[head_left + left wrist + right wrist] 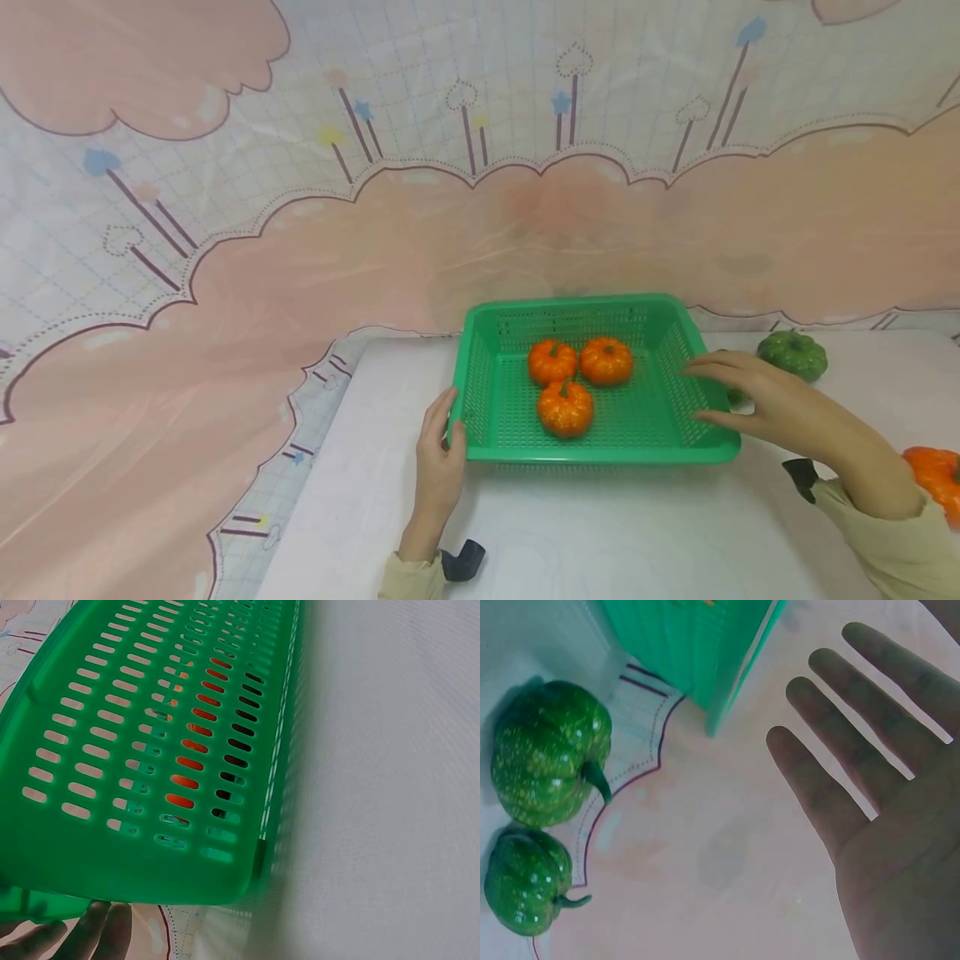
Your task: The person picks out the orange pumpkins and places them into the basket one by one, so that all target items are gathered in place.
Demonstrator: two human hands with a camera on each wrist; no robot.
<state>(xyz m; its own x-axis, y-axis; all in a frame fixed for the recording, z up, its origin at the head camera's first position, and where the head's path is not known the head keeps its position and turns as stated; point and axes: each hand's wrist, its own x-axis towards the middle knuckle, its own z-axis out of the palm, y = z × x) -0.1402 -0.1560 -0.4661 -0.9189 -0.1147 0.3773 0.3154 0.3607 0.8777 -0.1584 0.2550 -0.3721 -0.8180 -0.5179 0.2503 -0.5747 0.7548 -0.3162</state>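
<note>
A green plastic basket (600, 455) with slotted walls stands on the white table, holding three small orange pumpkins (566, 408). My left hand (440, 467) holds the basket's left rim near the front corner, thumb at the rim and fingers along the outer side. In the left wrist view the fingertips (112, 926) reach the basket's edge below the slotted wall. My right hand (757, 396) is over the basket's right side, fingers extended and thumb apart, with nothing held. In the right wrist view its fingers (840, 735) are straight and spread.
Two green pumpkins (551, 754) lie to the right of the basket, one mostly hidden by my right hand in the head view. An orange pumpkin (933, 477) is at the far right edge, partly behind my sleeve. A printed cloth (315, 267) hangs behind the table (345, 467).
</note>
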